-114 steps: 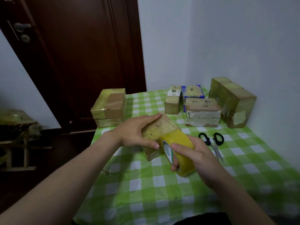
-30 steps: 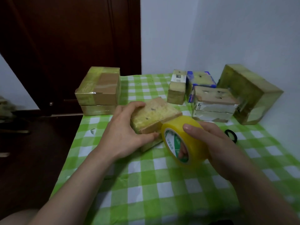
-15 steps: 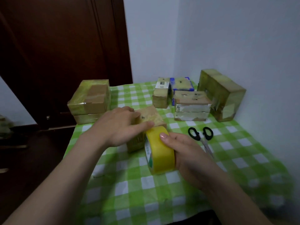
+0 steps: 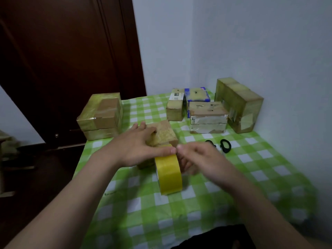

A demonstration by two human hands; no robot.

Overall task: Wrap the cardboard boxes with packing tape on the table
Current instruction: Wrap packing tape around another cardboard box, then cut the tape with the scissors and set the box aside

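Observation:
A small cardboard box [image 4: 164, 134], partly covered in yellowish tape, lies on the green checked table [image 4: 251, 169]. My left hand [image 4: 136, 148] holds it, fingers over the top and the thumb pressing along its near edge where the tape meets it. The yellow tape roll [image 4: 168, 175] stands on edge on the cloth just in front of the box. My right hand [image 4: 197, 159] is blurred on the roll's right side, its fingertips next to my left thumb. Its grip on the roll is not visible.
Black scissors [image 4: 224, 145] lie to the right, partly behind my right hand. Taped boxes stand at the back: a stack on the left [image 4: 102, 115], a cluster in the middle [image 4: 206, 117], a large one by the wall [image 4: 239, 105]. A dark door [image 4: 62, 60] stands behind the table's left edge.
The roll has turned so its outer band faces me and it stands on the cloth. My right hand has shifted up to the roll's right side. My left thumb has slid along the box's near edge.

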